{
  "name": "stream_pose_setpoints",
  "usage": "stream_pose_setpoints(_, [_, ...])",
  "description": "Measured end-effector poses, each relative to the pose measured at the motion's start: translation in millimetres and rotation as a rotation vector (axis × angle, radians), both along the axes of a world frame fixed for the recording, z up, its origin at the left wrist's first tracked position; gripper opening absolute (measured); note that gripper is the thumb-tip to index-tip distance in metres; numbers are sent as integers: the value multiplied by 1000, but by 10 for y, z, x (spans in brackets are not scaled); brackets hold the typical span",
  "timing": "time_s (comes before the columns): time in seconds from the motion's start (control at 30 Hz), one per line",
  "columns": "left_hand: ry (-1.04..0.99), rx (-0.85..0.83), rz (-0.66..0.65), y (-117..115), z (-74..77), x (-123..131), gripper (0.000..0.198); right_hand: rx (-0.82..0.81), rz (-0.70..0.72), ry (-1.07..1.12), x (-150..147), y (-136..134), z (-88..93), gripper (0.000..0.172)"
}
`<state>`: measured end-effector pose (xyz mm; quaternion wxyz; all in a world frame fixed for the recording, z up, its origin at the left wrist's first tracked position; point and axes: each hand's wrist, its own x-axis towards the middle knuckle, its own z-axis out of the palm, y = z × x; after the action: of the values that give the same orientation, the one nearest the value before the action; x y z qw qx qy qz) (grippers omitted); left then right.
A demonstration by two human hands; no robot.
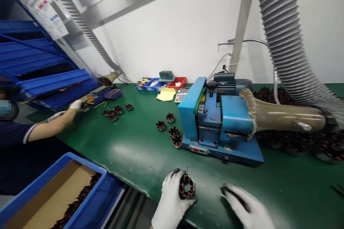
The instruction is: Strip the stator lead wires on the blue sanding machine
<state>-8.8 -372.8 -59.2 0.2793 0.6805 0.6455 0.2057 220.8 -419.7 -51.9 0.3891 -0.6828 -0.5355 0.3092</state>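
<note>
My left hand (174, 196), in a white glove with dark fingertips, grips a motor stator (187, 186) by its outer rim near the front edge of the bench. The stator is a round metal ring with dark and copper-coloured parts inside, and a thin wire sticks up from it. To the right, my right hand (245, 205), gloved the same way, is low over the bench with thumb and fingers apart and nothing visible between them. Several more stators (173, 131) stand on the green bench beyond my left hand, beside a blue machine (236, 114).
A ribbed duct (282, 25) meets the machine's brown nozzle (290, 116), with many stators behind it. At left, a co-worker's gloved hand (76, 105) works near more stators (112, 113). A blue bin (80, 161) holds dark parts. A calculator (181, 94) lies toward the wall.
</note>
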Motion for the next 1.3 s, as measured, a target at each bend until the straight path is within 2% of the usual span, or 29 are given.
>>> stream_pose_setpoints(0.07, [-100, 17, -50, -53, -42, 232, 56, 13, 39, -16, -170, 82, 89, 31])
stream_pose_setpoints(0.17, [-379, 37, -136, -37, -74, 620, 46, 74, -5, 93, -316, 166, 204, 47])
stream_pose_setpoints(0.23, [-584, 60, -143, 4, -49, 890, 37, 106, -76, 125, -289, 208, 296, 49])
stream_pose_setpoints(0.33, [-751, 64, -34, 94, 104, 1267, 32, 130, -228, 133, -121, 303, 471, 44])
stream_pose_setpoints(0.5, [-743, 8, 10, 313, 494, 1622, 36, 176, -310, 162, 107, 601, 748, 36])
stream_pose_setpoints(0.57, [-757, 22, -2, 404, 574, 1665, 36, 186, -317, 154, 135, 717, 807, 35])
stream_pose_setpoints(0.67, [-774, 62, -39, 505, 592, 1682, 34, 187, -327, 160, 149, 820, 832, 34])
stream_pose_setpoints(0.9, [-780, 88, -136, 589, 644, 1701, 33, 168, -336, 199, 175, 846, 850, 35])
stream_pose_setpoints(1.03, [-778, 97, -140, 566, 676, 1719, 36, 175, -339, 212, 175, 836, 890, 35])
stream_pose_setpoints(1.2, [-764, 65, -82, 291, 599, 1508, 38, 152, -328, 253, 38, 508, 767, 35])
stream_pose_setpoints(1.3, [-727, 54, -207, 138, 610, 1273, 48, 189, -261, 457, -31, 210, 655, 54])
